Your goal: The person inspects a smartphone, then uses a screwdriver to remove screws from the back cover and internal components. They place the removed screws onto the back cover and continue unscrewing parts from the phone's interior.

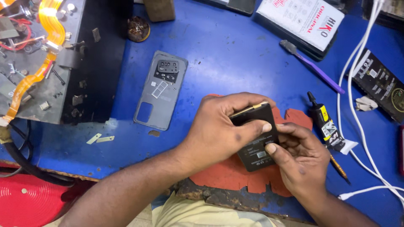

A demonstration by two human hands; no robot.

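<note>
A black opened phone body (257,149) with a gold edge is held over a worn red mat (235,174) near the table's front edge. My left hand (219,132) wraps over its upper left side, thumb pressing on its back. My right hand (301,159) grips its lower right side, thumb on the black surface. A grey phone back cover (160,90) with a dark camera plate lies flat on the blue table (235,54), up and to the left of my hands.
A black glue tube (325,124) lies right of my hands, a purple-handled brush (313,67) beyond it. White cables (357,105) run down the right. Boxes (301,19) sit at the back. A black tray (46,59) with screws, parts and an orange flex cable stands at left.
</note>
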